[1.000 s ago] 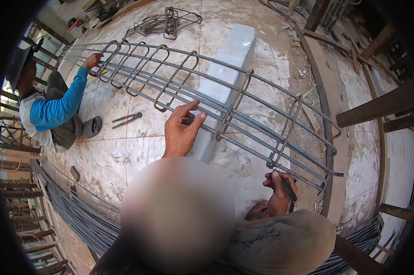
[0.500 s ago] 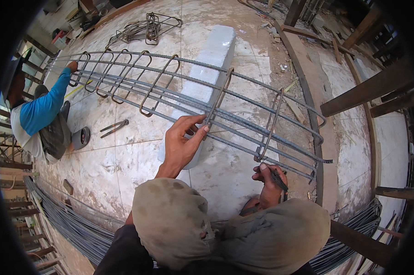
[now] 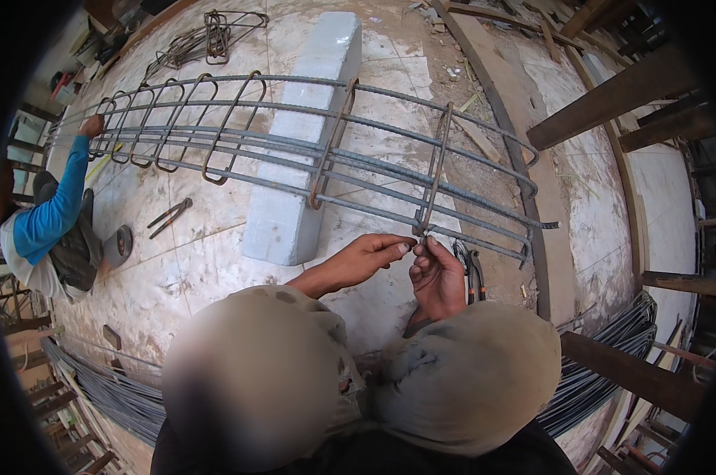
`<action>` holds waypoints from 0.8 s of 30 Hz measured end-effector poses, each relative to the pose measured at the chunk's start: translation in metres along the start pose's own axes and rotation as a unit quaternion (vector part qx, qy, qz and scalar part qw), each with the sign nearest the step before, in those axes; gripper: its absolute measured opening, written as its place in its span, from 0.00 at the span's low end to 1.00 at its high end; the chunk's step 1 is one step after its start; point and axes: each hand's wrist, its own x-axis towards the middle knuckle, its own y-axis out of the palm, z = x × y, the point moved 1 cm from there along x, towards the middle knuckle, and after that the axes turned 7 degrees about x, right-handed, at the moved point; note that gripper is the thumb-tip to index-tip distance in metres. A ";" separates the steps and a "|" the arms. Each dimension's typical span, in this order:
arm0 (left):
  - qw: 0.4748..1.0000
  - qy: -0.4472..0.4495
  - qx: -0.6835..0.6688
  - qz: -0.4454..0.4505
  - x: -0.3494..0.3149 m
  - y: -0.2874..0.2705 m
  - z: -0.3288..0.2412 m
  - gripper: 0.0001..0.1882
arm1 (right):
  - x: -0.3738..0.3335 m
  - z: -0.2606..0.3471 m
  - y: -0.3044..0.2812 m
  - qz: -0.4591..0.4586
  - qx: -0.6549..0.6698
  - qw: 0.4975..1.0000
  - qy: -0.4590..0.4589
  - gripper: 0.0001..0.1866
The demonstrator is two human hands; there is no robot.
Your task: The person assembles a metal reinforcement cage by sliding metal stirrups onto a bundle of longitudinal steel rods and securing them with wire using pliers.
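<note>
The rebar cage [image 3: 279, 144] of long ribbed bars and bent stirrups stretches from far left to the right in front of me. At the lower corner of the stirrup [image 3: 433, 178] near its right end, my left hand [image 3: 366, 260] and my right hand [image 3: 439, 279] come together, fingertips pinched. Between them is a bit of thin tie wire [image 3: 421, 238], mostly covered by the fingers. Close beside my right hand are pincers [image 3: 475, 273] with orange on the handles; whether that hand also holds them I cannot tell.
A white block [image 3: 283, 226] props the cage. Another pair of pincers [image 3: 170, 216] lies on the tiles, near a co-worker [image 3: 53, 226] who grips the cage's far end. Loose stirrups [image 3: 215, 39] are piled behind. Coiled wire [image 3: 108, 400] and timber posts [image 3: 611, 99] flank the area.
My left hand has left the middle stirrup and moved right to the end stirrup's corner. My right hand has risen to meet it. The view has shifted, and the pincers now show beside my right hand.
</note>
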 end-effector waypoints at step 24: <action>0.975 -0.067 -0.208 -0.023 0.017 0.022 -0.017 0.18 | -0.014 0.004 0.004 -0.080 -0.239 0.927 -0.278 0.10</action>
